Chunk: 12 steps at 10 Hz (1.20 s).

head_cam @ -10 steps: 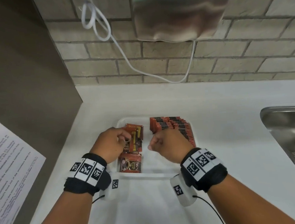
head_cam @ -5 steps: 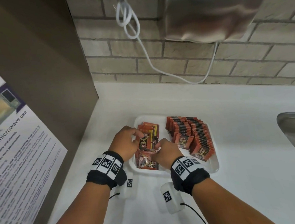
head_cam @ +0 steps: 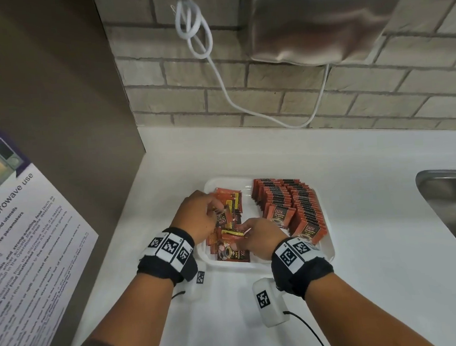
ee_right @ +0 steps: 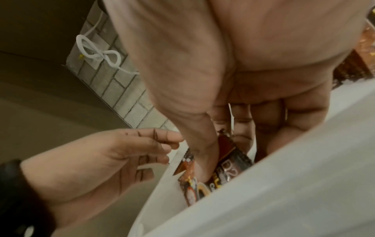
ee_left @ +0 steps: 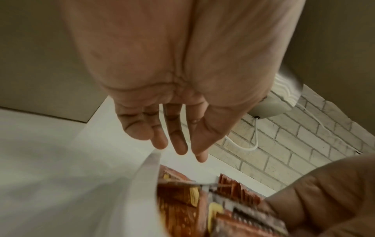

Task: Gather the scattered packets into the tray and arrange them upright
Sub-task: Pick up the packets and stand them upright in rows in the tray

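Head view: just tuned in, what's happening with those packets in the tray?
A person is sorting small orange-and-black packets in a white plastic tray on a white counter. The tray's right half already holds neat upright rows of packets. The left half holds a loose, flat jumble of packets. Both hands work in that jumble: the left hand touches packets at its far end, and the right hand pinches one near the front. No packets show outside the tray.

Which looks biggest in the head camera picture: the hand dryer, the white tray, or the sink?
1. hand dryer, though it's cut off at the top.
2. white tray.
3. sink, but only part shows at the picture's edge, so its place is unsure.
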Each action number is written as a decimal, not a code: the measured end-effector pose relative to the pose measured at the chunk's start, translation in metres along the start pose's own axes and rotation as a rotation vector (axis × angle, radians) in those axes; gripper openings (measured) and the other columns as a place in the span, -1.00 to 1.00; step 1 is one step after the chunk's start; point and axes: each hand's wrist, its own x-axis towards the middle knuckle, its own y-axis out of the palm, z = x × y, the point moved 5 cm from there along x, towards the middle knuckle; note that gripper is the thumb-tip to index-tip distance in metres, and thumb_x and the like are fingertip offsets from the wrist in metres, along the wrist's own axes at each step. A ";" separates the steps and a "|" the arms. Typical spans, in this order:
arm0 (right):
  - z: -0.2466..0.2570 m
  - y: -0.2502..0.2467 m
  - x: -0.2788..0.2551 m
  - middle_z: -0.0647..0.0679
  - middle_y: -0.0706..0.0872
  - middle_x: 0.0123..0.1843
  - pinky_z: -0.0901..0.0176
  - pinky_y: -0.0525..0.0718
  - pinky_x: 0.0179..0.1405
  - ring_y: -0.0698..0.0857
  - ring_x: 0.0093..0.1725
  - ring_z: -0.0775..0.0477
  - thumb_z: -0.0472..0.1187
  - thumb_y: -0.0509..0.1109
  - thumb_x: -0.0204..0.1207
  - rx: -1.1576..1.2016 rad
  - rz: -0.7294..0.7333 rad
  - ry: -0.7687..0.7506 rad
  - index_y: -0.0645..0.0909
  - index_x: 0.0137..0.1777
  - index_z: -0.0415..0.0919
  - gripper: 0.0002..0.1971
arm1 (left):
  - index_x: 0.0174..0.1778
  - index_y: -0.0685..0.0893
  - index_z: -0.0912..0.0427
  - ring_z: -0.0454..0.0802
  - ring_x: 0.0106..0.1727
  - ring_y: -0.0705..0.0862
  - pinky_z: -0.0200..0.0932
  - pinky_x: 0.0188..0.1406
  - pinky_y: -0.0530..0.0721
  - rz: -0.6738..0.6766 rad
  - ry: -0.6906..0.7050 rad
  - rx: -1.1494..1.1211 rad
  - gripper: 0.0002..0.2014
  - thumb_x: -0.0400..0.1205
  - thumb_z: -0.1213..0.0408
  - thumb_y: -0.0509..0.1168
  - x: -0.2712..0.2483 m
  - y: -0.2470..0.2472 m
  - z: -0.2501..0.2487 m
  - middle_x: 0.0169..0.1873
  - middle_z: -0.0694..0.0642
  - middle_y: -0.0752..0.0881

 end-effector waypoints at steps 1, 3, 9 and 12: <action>-0.002 0.001 0.000 0.00 0.74 0.14 0.17 0.64 0.07 0.71 0.11 -0.03 0.00 0.56 0.48 -0.004 -0.029 0.002 0.59 0.28 -0.10 -0.57 | 0.05 0.73 -0.08 0.10 0.37 0.50 0.06 0.39 0.56 0.044 -0.009 0.109 -0.76 0.66 0.37 0.27 0.011 -0.001 -0.006 0.29 0.04 0.59; 0.008 -0.014 0.004 -0.11 0.69 0.36 0.23 0.53 0.11 0.66 0.32 -0.11 -0.02 0.35 0.67 -0.022 -0.173 0.006 0.52 0.49 -0.20 -0.55 | 0.17 0.63 -0.14 0.13 0.50 0.29 0.09 0.43 0.34 0.140 0.021 0.356 -0.79 0.62 0.12 0.35 0.004 0.009 -0.011 0.47 -0.06 0.47; 0.073 -0.021 0.072 -0.08 0.60 0.13 0.54 0.53 -0.57 0.67 0.27 -0.20 -0.09 0.35 0.71 -0.088 0.011 0.061 0.57 0.40 -0.33 -0.61 | 0.20 0.68 0.14 0.21 0.44 0.34 0.04 0.47 0.46 0.225 0.089 0.412 -0.69 0.56 0.18 0.43 -0.002 0.023 0.007 0.37 0.10 0.52; 0.043 -0.026 0.088 -0.23 0.64 0.43 0.50 0.46 -0.76 0.65 0.38 -0.25 -0.28 0.50 0.57 0.236 -0.038 0.146 0.58 0.46 -0.34 -0.54 | -0.15 0.67 0.11 0.11 0.36 0.37 0.02 0.30 0.61 0.150 0.094 0.319 -0.85 0.47 0.35 0.50 -0.001 0.023 0.012 0.29 0.07 0.47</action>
